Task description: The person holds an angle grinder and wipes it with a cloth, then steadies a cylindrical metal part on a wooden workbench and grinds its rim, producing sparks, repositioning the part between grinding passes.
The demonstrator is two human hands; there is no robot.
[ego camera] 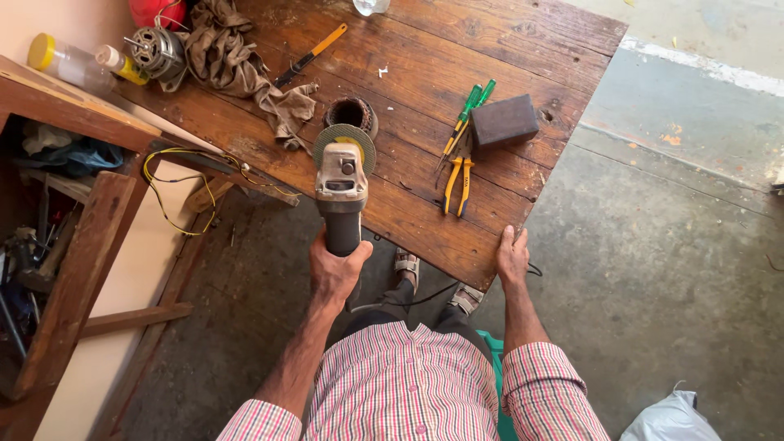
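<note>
Firmly, left hand (336, 269) around angle grinder (342, 181) (right hand (512, 257) on table (425, 224)).

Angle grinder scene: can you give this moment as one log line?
left hand: grips angle grinder | disc beside stator | right hand: rests on table edge | pliers, screwdrivers idle

On the wooden table (425, 73) lie two green-handled screwdrivers (469, 114), one pair of yellow-handled pliers (458, 181) just below them, one dark rectangular block (504, 121) at their three o'clock, and one orange-handled tool (310, 55) toward eleven o'clock. There is one angle grinder (343, 184) with one disc, one wound stator ring (351, 113) at its twelve o'clock, one crumpled rag (237, 65), one small motor (155, 51), and two plastic bottles (77, 64) at the far ten o'clock corner. Two hands show, the left hand (336, 268) and the right hand (512, 260), above two sandalled feet (437, 282).
</note>
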